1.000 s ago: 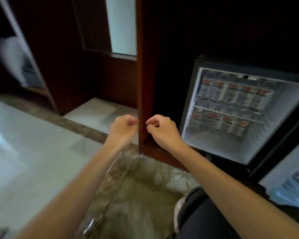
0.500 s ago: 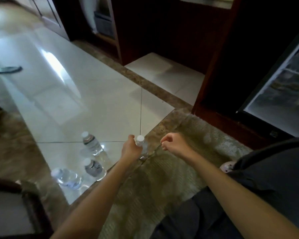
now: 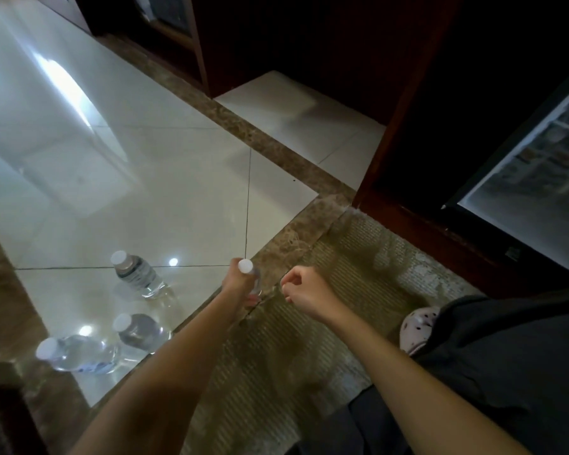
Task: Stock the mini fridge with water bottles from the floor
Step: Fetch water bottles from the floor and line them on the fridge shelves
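Observation:
My left hand [image 3: 238,284] is wrapped around a clear water bottle [image 3: 251,274] with a white cap, standing on the brown marble strip of the floor. To its right my right hand [image 3: 304,292] hovers in a loose fist with nothing in it. Three more water bottles stand on the white tiles at the left: one upright [image 3: 135,274], one nearer me [image 3: 138,331], and one at the far left [image 3: 76,353]. The open mini fridge [image 3: 519,192] shows at the right edge, its inside blurred, with a wire shelf.
A beige woven rug [image 3: 326,339] lies under my arms. Dark wooden cabinetry [image 3: 391,126] rises beside the fridge. My dark-clothed leg [image 3: 506,372] and a spotted slipper [image 3: 418,326] are at the lower right. Dark furniture [image 3: 0,415] sits at the lower left corner.
My view swung from the fridge down to the floor. My left hand reached the bottle and closed on it; my right hand stayed beside it in a loose fist.

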Tool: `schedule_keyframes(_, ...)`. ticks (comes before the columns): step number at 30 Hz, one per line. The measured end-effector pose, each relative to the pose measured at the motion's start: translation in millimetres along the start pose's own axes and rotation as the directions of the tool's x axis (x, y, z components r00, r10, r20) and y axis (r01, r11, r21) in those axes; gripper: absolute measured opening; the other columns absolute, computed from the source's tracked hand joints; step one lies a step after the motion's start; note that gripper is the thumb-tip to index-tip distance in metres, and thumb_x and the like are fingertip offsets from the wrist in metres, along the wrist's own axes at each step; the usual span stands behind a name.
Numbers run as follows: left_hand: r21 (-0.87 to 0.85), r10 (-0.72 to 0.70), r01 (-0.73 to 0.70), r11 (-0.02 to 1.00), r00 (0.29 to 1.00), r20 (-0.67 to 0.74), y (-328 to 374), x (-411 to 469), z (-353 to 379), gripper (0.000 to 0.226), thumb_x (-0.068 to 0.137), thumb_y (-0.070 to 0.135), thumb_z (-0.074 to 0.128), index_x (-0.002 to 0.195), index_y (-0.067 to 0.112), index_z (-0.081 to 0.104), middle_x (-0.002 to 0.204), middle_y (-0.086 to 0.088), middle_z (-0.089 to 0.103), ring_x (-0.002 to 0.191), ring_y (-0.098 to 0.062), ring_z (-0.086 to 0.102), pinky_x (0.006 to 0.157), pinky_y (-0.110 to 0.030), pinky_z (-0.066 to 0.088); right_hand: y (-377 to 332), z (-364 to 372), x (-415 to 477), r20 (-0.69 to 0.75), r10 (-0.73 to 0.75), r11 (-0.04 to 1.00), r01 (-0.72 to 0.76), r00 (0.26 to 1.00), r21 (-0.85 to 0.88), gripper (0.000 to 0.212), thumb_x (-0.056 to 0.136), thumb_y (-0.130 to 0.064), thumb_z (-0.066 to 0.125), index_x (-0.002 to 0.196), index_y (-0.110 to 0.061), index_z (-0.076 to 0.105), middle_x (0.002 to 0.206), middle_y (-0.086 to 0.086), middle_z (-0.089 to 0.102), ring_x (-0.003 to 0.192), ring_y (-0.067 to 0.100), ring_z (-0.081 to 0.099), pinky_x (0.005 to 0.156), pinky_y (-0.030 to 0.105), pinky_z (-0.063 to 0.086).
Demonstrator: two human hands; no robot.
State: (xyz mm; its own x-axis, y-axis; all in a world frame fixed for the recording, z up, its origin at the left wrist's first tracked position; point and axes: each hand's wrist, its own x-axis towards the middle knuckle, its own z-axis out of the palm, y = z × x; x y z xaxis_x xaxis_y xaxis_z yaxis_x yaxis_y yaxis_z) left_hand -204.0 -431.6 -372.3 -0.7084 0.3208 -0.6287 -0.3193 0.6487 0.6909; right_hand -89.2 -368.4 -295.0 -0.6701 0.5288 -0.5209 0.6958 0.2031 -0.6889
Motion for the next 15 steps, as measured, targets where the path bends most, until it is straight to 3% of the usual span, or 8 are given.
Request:
schedule_keyframes(3,-0.081,0.007,-0.011,0.997,0.999,-0.044,2,3,0,0.018,0.089,0.002,0.049,0.101,0.013,0.044,0.078,-0.012,0.055,0.057,-0.019,0.05,0.034,-0.017,0.043,0,0,1,-0.01,0.012,0.999,-0.013,1.0,-0.04,0.019,0.089,-0.014,0.048,0.1,-0.006,0.061,0.1,0.012,0.065,0.1,0.029,0.062,0.091,0.045,0.05)
schedule_keyframes(5,-0.081,-0.007,0.0,0.997,0.996,-0.089,4,3,0,0.018,0.086,-0.005,0.049,0.095,0.01,0.046,0.065,-0.011,0.05,0.047,-0.018,0.044,0.026,-0.01,0.032,1,-2,1,-0.017,0.031,0.999,-0.032,0.999,-0.025,0.02,0.088,-0.014,0.048,0.099,-0.006,0.062,0.099,0.012,0.065,0.099,0.029,0.062,0.09,0.045,0.05)
schedule_keyframes(7,-0.046,0.006,-0.011,0.999,0.995,-0.1,5,1,0,0.018,0.086,-0.004,0.052,0.097,0.009,0.048,0.065,-0.011,0.051,0.044,-0.019,0.047,0.025,-0.011,0.033,3,-4,0,-0.021,0.044,0.999,-0.044,0.999,-0.017,0.02,0.089,-0.014,0.047,0.101,-0.006,0.061,0.098,0.011,0.064,0.099,0.028,0.061,0.089,0.043,0.051)
schedule_keyframes(10,0.018,0.064,-0.062,0.998,0.993,-0.096,9,-7,2,0.019,0.085,0.003,0.06,0.1,0.012,0.052,0.069,-0.013,0.06,0.042,-0.021,0.056,0.035,-0.019,0.048,5,-12,-2,-0.039,0.054,0.997,-0.056,0.998,-0.046,0.021,0.09,-0.014,0.045,0.102,-0.006,0.06,0.1,0.01,0.062,0.099,0.028,0.059,0.087,0.042,0.051)
schedule_keyframes(15,0.024,0.239,-0.238,0.971,0.969,-0.054,43,-31,4,0.011,0.082,0.007,0.064,0.089,0.011,0.056,0.053,-0.009,0.059,0.026,-0.009,0.053,0.035,-0.02,0.049,5,-33,-3,-0.055,0.068,0.991,-0.074,0.996,-0.114,0.021,0.088,-0.012,0.049,0.103,-0.006,0.062,0.108,0.012,0.064,0.101,0.028,0.06,0.09,0.042,0.052)
